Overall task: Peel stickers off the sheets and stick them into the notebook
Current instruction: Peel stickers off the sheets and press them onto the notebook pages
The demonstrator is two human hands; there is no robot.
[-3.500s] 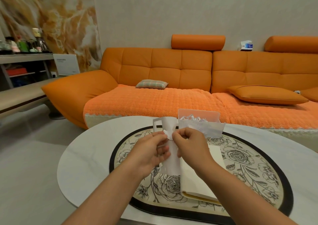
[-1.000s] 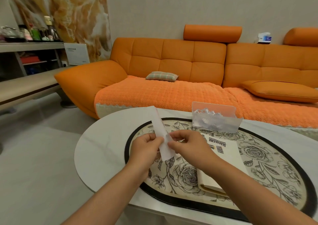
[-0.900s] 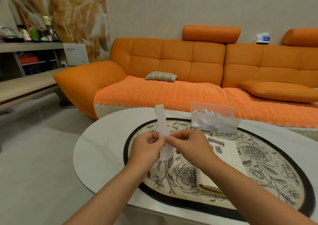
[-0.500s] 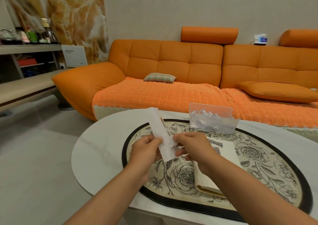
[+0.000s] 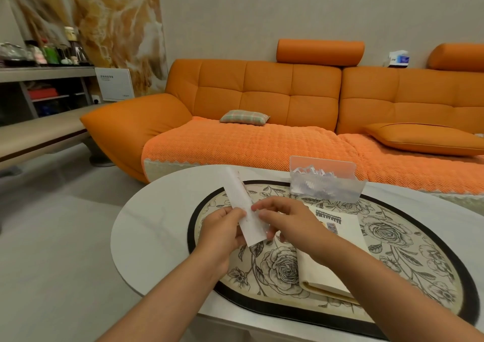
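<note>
My left hand pinches a narrow white sticker sheet that tilts up and away over the table. My right hand meets the sheet's lower right edge, thumb and forefinger closed on a small pale sticker lifting off it. A cream notebook lies open on the floral mat under my right forearm, with small stickers near the top of its page. Whether the sticker is fully free of the sheet is unclear.
A clear plastic holder with more sticker sheets stands at the mat's far edge. The round white table carries an oval rose-patterned mat. An orange sofa runs behind; a shelf with bottles stands left.
The sheet has tilted between upright and slanted while my right fingers worked at its edge. My right thumb and finger now pull slightly rightward off the sheet's lower edge. The view shifted a little.
</note>
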